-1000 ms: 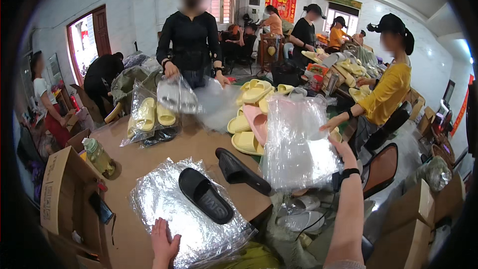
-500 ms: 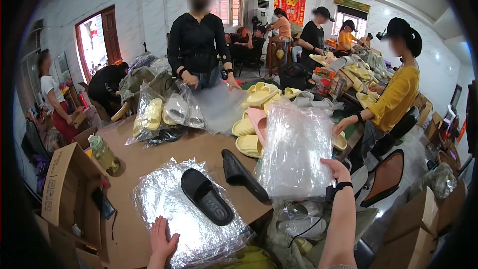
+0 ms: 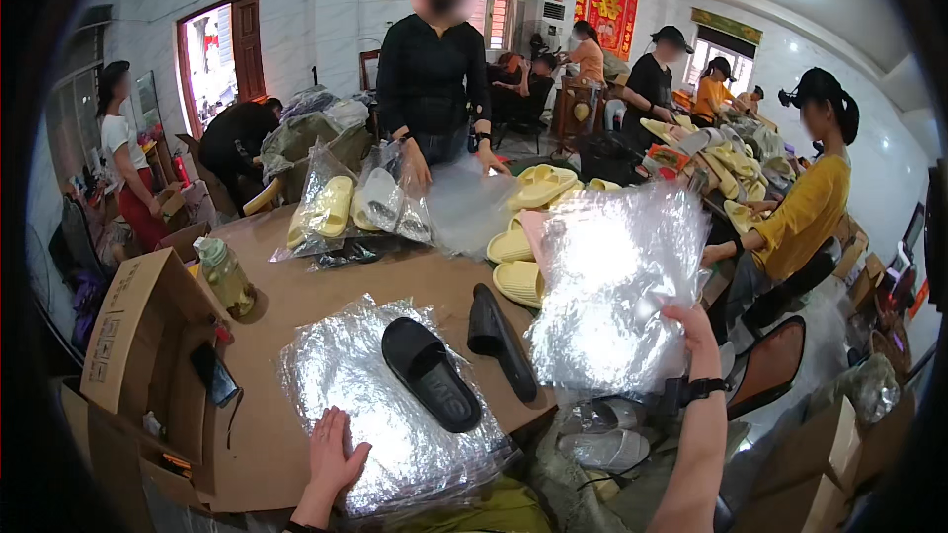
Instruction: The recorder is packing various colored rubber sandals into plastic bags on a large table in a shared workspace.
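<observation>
Our right hand [image 3: 681,326] clamped on clear plastic bag [image 3: 617,286], now lifted higher off desk [image 3: 296,306]. Left hand [image 3: 331,449] stays flat, fingers apart, on bag stack [image 3: 365,415] beside black slipper [image 3: 430,370].

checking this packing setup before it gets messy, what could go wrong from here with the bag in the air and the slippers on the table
1. The right hand pinches the raised clear bag by one lower edge only; it could slip or flop onto the yellow slippers.
2. One black slipper lies on the slick stack of clear bags that only the left hand pins down; the stack may slide.
3. The other black slipper, tipped on its side near the table edge, could be knocked off.
</observation>
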{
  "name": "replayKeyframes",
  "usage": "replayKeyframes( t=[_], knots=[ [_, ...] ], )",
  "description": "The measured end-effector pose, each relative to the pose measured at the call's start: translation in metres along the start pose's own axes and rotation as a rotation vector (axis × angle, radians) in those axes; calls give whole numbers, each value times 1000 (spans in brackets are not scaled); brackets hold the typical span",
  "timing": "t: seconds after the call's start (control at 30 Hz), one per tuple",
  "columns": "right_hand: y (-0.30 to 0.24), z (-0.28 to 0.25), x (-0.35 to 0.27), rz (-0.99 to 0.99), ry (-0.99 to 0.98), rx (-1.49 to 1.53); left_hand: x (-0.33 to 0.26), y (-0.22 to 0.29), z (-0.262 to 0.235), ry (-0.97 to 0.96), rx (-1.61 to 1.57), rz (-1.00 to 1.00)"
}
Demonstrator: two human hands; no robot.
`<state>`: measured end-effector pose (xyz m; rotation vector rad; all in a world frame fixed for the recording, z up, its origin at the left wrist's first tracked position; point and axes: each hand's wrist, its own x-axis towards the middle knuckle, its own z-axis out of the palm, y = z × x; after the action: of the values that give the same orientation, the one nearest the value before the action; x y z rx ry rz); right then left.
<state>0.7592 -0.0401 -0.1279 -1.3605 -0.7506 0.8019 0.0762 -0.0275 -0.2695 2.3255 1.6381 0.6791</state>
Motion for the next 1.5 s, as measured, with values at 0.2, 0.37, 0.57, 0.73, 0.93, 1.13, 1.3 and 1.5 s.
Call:
replayKeyframes(
  t=[0.2, 0.37, 0.57, 0.73, 0.93, 1.13, 1.3, 1.5],
  knots=[
    [-68, 32, -26, -119, -96, -20, -3, -5, 1, 38, -54, 2],
    [-104, 67, -40, -162, -149, 149, -7, -13, -7, 3, -127, -52],
    [-120, 140, -32, 2, -261, 432, 1, -49, 2, -168, -308, 51],
    [-120, 272, -61, -1, -506, 518, 9, -33, -1, -217, -64, 82],
    [-80, 427, -97, 290, -444, 888, 10, -20, -15, -234, -3, 97],
    [1, 498, -174, 591, -374, 895, 15, 36, -36, -67, -515, 119],
    [80, 516, -221, 647, -280, 653, 7, 47, -20, 133, -730, -91],
    [99, 522, -264, 605, -189, 515, 19, 61, -39, 177, -1163, -761]
  ],
)
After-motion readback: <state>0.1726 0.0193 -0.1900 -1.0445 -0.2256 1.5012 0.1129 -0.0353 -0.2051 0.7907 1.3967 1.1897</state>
